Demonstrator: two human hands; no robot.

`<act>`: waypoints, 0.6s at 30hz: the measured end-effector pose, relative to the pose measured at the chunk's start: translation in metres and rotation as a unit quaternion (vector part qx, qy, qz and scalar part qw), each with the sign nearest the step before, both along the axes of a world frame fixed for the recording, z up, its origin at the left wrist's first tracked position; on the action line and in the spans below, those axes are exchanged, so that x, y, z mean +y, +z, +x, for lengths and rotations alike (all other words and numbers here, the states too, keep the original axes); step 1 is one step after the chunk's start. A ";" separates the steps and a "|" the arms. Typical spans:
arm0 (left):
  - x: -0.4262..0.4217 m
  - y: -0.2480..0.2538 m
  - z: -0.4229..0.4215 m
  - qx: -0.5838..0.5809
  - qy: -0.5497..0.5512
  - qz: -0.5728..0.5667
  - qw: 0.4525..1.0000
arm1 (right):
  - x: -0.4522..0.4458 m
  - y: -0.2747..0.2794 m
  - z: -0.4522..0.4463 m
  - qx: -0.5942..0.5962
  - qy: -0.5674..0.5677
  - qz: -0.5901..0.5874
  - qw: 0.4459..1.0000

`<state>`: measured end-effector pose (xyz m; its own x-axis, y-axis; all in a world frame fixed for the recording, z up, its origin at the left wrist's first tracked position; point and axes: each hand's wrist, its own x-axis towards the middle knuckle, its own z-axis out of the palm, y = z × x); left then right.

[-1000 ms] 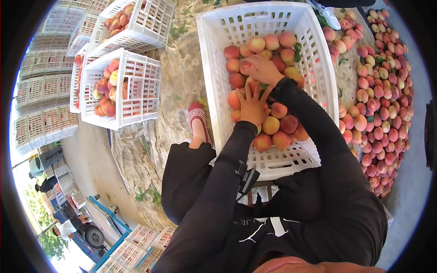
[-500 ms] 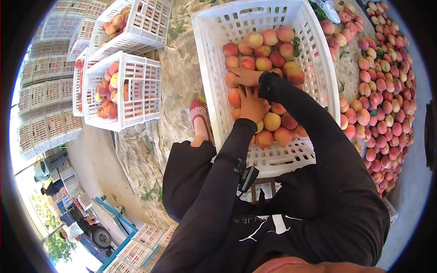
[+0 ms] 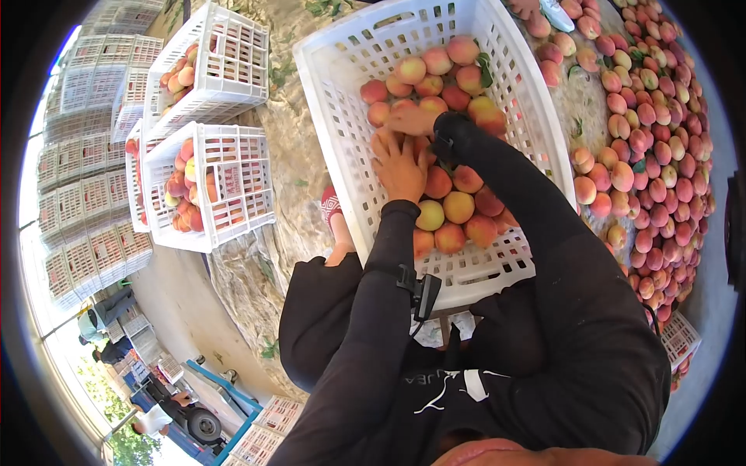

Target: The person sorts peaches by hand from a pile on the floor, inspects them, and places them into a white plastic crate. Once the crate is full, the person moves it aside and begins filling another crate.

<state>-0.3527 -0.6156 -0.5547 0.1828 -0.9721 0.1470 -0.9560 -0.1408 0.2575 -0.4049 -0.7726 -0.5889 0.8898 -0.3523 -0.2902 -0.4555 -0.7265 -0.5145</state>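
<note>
A white plastic crate [image 3: 556, 159] stands in front of me with several red and yellow peaches [image 3: 458, 207] inside. My left hand [image 3: 400, 167] lies over the fruit near the crate's left side, fingers spread and no peach visibly gripped. Just beyond it, my right hand [image 3: 414, 119] reaches leftward across the peaches. Its fingers point down among them and are slightly smeared, so their grip cannot be made out. Both hands are close together, and they hide the peaches underneath. A leaf [image 3: 485, 70] sticks up by the fruit at the crate's right side.
A large heap of peaches [image 3: 660, 147] covers the floor to the right. Peach-filled crates [image 3: 233, 175] stand at the left, before tall crate stacks [image 3: 85, 175]. Another person's hand [image 3: 525, 8] shows at the top edge. People and a cart [image 3: 225, 388] are at lower left.
My view has shifted, and the crate appears turned and further left. My left hand has moved toward the crate's left wall; the right hand has drawn slightly away from it. Another person's hand has appeared at the top.
</note>
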 end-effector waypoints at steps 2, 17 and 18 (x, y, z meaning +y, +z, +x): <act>0.003 -0.004 -0.001 0.004 0.006 0.008 1.000 | 0.009 0.050 -0.018 -0.188 -0.285 -0.058 0.938; -0.001 -0.001 0.000 0.038 0.029 0.050 0.998 | -0.041 0.009 -0.017 -0.103 -0.220 -0.207 0.948; -0.001 0.000 0.000 0.037 0.030 0.047 0.998 | -0.034 0.011 -0.017 -0.104 -0.219 -0.209 0.947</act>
<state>-0.3528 -0.6168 -0.5548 0.2479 -0.9680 0.0398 -0.9242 -0.2240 0.3094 -0.4217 -0.8068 -0.5775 0.6541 -0.7464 0.1227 -0.6805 -0.6515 -0.3354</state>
